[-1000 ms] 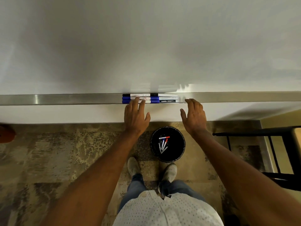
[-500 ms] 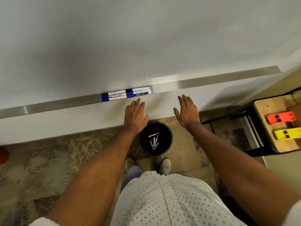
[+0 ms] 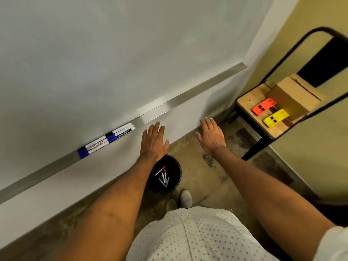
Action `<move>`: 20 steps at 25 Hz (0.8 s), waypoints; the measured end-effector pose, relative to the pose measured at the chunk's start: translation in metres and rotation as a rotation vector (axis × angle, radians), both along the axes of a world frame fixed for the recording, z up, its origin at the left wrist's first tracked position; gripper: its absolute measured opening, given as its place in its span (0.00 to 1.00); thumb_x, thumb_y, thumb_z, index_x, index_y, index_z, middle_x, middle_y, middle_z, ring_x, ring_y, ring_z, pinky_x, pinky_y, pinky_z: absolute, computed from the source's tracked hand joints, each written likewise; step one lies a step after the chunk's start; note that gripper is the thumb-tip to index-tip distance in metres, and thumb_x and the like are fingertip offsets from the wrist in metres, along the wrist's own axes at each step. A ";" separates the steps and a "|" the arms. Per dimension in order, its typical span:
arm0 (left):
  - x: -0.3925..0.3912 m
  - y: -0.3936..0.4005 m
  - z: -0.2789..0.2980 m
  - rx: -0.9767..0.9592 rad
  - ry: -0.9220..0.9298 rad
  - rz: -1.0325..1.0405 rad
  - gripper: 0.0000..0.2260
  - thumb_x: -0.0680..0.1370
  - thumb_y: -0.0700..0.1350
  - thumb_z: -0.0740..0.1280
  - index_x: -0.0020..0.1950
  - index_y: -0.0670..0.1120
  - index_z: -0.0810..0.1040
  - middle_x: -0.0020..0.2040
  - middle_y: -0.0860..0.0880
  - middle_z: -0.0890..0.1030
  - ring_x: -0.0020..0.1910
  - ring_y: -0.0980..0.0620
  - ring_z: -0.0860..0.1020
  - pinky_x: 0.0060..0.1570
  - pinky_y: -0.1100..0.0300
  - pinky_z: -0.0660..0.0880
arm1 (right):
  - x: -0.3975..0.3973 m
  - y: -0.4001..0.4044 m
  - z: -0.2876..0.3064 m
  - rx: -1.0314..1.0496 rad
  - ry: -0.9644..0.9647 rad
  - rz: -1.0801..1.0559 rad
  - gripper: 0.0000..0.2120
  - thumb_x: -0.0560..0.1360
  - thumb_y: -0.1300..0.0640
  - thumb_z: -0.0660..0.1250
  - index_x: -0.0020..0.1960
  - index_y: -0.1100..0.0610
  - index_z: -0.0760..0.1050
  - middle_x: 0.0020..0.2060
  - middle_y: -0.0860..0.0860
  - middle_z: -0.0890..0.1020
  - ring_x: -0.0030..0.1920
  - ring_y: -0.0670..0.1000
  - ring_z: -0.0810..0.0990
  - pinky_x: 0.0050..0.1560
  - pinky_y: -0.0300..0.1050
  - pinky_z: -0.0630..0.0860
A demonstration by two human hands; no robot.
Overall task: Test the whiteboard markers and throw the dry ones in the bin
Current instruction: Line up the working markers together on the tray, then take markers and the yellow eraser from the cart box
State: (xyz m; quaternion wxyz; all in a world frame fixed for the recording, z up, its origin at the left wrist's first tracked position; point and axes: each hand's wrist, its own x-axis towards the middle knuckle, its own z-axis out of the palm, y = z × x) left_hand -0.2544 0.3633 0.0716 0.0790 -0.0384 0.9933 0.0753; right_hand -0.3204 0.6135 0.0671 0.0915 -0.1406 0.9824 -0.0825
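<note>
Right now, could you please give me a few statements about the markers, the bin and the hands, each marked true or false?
1. Both hands, left hand and right hand, hold nothing. True.
2. The black bin is empty. False: several markers lie inside it.
3. Markers on the tray lie on the whiteboard's metal ledge. True.
4. The orange and yellow items sit on the floor. False: the orange item and yellow item sit on a chair seat.

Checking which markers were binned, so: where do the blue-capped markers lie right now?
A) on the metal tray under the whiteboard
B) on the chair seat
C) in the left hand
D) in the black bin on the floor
A: the blue-capped markers lie on the metal tray, and both hands are empty.
</note>
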 end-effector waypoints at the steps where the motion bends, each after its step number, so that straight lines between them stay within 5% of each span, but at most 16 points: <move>1: -0.008 0.007 0.000 -0.002 0.008 -0.033 0.29 0.81 0.57 0.61 0.79 0.48 0.60 0.82 0.45 0.56 0.80 0.43 0.57 0.78 0.44 0.57 | 0.001 0.010 0.002 -0.004 0.002 -0.036 0.30 0.85 0.43 0.56 0.82 0.55 0.55 0.82 0.57 0.60 0.82 0.59 0.55 0.79 0.58 0.61; 11: -0.100 0.137 0.013 0.025 0.064 -0.367 0.29 0.81 0.58 0.61 0.79 0.48 0.61 0.82 0.44 0.57 0.80 0.42 0.58 0.77 0.43 0.58 | -0.012 0.145 0.004 -0.020 0.032 -0.396 0.31 0.84 0.43 0.59 0.82 0.56 0.59 0.81 0.56 0.62 0.82 0.58 0.56 0.77 0.60 0.65; 20: -0.202 0.306 0.017 0.012 0.079 -0.481 0.30 0.80 0.58 0.61 0.78 0.47 0.61 0.80 0.43 0.60 0.78 0.43 0.61 0.75 0.43 0.62 | -0.077 0.298 0.003 -0.019 0.058 -0.507 0.30 0.84 0.43 0.57 0.81 0.56 0.61 0.80 0.57 0.65 0.81 0.60 0.60 0.78 0.59 0.63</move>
